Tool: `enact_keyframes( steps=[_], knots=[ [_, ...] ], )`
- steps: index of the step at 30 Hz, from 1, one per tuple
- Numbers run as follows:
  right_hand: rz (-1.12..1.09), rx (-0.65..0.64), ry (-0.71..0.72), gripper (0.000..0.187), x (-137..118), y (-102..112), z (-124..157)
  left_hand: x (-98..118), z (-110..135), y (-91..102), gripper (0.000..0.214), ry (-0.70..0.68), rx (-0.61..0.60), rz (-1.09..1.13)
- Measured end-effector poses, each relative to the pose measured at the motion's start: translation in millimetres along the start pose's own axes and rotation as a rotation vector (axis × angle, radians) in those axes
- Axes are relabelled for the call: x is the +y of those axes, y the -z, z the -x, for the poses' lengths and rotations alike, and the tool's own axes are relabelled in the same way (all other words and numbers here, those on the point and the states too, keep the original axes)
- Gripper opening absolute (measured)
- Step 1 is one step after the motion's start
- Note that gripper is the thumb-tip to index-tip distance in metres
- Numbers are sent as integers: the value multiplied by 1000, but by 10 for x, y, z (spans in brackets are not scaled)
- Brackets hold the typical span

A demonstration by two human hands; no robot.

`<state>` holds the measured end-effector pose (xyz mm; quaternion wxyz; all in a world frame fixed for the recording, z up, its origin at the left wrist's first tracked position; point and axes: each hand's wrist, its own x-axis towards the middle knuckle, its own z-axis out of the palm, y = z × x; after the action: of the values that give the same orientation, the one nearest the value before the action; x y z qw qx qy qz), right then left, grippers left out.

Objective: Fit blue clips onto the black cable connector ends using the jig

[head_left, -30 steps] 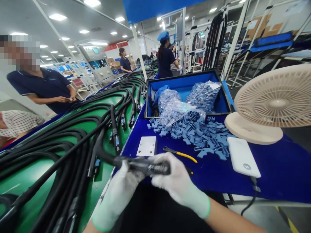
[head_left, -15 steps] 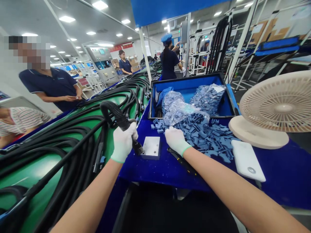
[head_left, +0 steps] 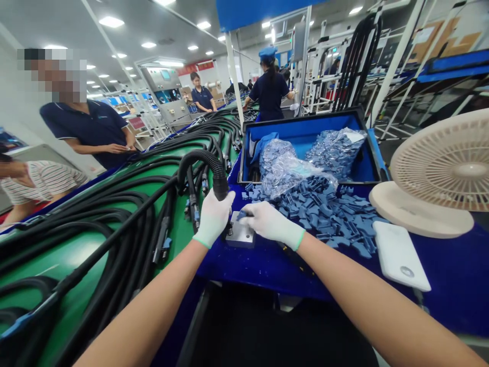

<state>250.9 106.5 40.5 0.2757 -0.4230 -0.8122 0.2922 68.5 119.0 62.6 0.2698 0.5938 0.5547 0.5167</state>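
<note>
In a white glove, my left hand is wrapped round the end of a black corrugated hose, which arches back over the green surface. The hose's lower tip, with a small spring showing, stands at a metal block. My right hand, also gloved, pinches a small blue-grey plastic clip above that block, close to the left hand. A heap of similar clips lies just beyond and right of my right hand. Part of the block is hidden by my hands.
Black hoses cover the green conveyor on the left. Behind the heap stands a blue bin with bagged clips. A beige fan and a white power bank are at right. Co-workers stand across the conveyor.
My right hand has left the heap's edge and moved left to the block, now with a clip in its fingers. My left hand has brought the hose more upright beside the block.
</note>
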Motion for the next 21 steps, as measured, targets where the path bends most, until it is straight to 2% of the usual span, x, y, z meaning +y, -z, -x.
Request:
enact_keyframes(
  steps=[7,10,12,13,15,19,21],
  knots=[
    [-217,-131,-10,33,-44,-220,-364,-95,-61,82,31,7,-92,111],
    [-237,-144,-33,38,-14,-235,-393,-95,-56,85,35,37,-123,188],
    [-238,-143,-38,38,-2,-217,-359,-91,-43,184,39,65,-133,241],
    [-239,-142,-38,38,5,-202,-333,-99,-23,289,42,88,-129,270],
    [-240,-141,-30,36,27,-169,-276,-138,76,633,50,155,-113,320],
    [-239,-142,-12,22,108,-140,-199,-244,591,1681,58,393,-150,302],
    [-222,-144,-13,20,134,-161,-194,-288,907,2178,57,585,-189,160]
  ],
)
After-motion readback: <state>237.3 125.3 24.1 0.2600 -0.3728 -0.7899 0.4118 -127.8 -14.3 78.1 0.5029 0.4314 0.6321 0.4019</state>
